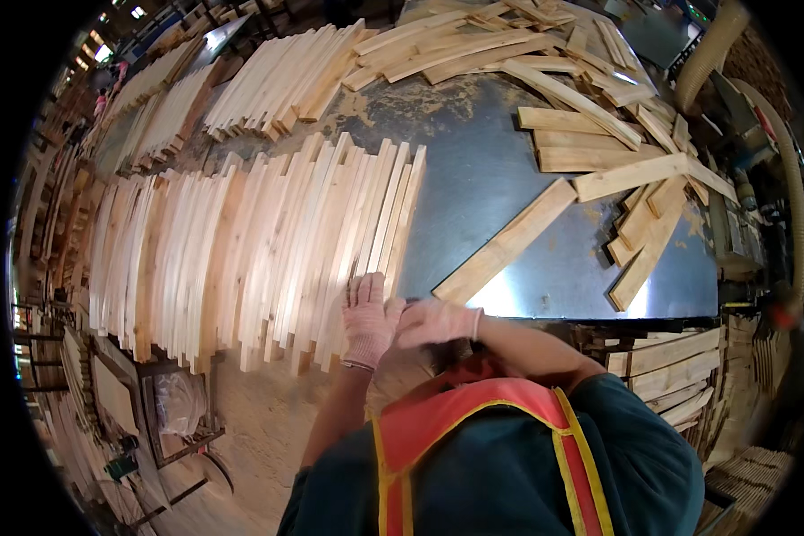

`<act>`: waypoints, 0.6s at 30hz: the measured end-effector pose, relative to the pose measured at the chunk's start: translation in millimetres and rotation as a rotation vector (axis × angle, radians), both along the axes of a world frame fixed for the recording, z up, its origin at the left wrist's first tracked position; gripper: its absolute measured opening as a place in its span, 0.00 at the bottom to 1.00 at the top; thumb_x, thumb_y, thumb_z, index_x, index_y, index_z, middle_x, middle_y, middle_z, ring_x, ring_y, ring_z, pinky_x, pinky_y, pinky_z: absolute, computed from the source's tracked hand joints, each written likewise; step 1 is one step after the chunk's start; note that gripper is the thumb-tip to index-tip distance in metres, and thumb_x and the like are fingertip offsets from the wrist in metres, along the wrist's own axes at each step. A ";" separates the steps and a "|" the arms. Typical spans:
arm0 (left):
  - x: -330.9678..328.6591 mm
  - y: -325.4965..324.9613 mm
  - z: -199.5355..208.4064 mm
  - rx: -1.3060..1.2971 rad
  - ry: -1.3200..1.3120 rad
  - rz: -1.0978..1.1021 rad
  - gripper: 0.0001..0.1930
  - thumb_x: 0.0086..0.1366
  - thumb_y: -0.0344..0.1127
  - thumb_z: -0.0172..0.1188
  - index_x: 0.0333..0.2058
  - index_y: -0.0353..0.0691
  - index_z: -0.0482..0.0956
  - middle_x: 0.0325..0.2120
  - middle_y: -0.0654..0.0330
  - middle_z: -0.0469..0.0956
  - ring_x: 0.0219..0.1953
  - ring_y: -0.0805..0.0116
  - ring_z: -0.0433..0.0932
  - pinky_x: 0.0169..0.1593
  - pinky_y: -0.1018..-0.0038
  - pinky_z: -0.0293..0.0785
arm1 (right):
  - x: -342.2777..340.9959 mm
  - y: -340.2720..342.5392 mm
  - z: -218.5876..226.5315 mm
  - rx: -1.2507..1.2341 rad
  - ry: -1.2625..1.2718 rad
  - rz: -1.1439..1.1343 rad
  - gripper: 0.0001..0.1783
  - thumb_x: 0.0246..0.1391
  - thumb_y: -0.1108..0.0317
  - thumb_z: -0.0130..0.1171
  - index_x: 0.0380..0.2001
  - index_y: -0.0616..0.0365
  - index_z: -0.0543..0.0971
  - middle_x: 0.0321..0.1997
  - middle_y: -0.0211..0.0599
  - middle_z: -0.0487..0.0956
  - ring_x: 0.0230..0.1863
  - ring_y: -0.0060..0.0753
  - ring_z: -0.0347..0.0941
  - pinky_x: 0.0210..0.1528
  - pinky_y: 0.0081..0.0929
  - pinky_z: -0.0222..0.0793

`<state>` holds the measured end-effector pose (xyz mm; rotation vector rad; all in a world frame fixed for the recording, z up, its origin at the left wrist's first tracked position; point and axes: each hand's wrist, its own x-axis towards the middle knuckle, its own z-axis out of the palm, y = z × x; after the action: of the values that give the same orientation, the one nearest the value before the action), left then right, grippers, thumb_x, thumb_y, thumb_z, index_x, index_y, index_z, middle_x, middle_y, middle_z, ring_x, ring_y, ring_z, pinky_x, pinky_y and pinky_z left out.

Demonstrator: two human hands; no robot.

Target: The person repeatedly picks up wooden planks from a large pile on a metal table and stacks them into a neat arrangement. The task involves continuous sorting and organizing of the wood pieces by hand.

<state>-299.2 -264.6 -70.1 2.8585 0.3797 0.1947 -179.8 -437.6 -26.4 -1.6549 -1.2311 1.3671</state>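
Observation:
My left hand point(369, 320), in a pale pink knit glove, lies with its fingers stretched out on the near ends of the rightmost wooden strips. These strips point(268, 241) stand side by side in a long, tight row on the metal tabletop point(473, 205). Just right of it, my right hand point(438, 323), in a matching glove, is bent in toward the left one at the table's front edge. Its fingers are blurred and partly hidden, so any hold on something does not show. One loose board point(509, 241) lies slanted on the metal to the right.
A jumble of loose boards point(590, 116) covers the far and right parts of the table. More aligned strips point(281, 76) lie behind the row. Boards point(674, 371) are stacked below the right edge. A ribbed hose point(791, 179) hangs at the far right.

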 end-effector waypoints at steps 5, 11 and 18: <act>-4.4 -1.4 18.2 0.190 0.112 -0.084 0.37 0.59 0.45 0.68 0.67 0.42 0.70 0.66 0.52 0.68 0.73 0.51 0.61 0.75 0.52 0.56 | 89.7 -98.5 -44.7 -0.020 -0.163 -1.273 0.27 0.61 0.54 0.67 0.58 0.59 0.84 0.56 0.46 0.87 0.58 0.36 0.82 0.63 0.31 0.75; 24.9 -43.3 24.0 0.117 -0.012 -0.162 0.37 0.62 0.49 0.69 0.65 0.37 0.71 0.63 0.49 0.70 0.70 0.47 0.65 0.75 0.51 0.57 | 213.5 -237.5 -119.7 -0.017 -0.347 -1.842 0.27 0.62 0.50 0.62 0.51 0.65 0.84 0.51 0.58 0.85 0.53 0.53 0.80 0.60 0.43 0.73; 30.3 -127.6 3.9 -0.053 0.335 -0.165 0.54 0.53 0.64 0.71 0.70 0.36 0.61 0.66 0.52 0.65 0.68 0.53 0.64 0.66 0.55 0.62 | 325.9 -199.2 -87.7 0.431 0.888 -1.941 0.13 0.63 0.54 0.72 0.38 0.48 0.80 0.23 0.30 0.71 0.20 0.28 0.63 0.24 0.31 0.65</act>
<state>-268.8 -392.1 -66.2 2.8493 0.2032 -0.3228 146.1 -636.8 -114.1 -0.8825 0.6499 0.2725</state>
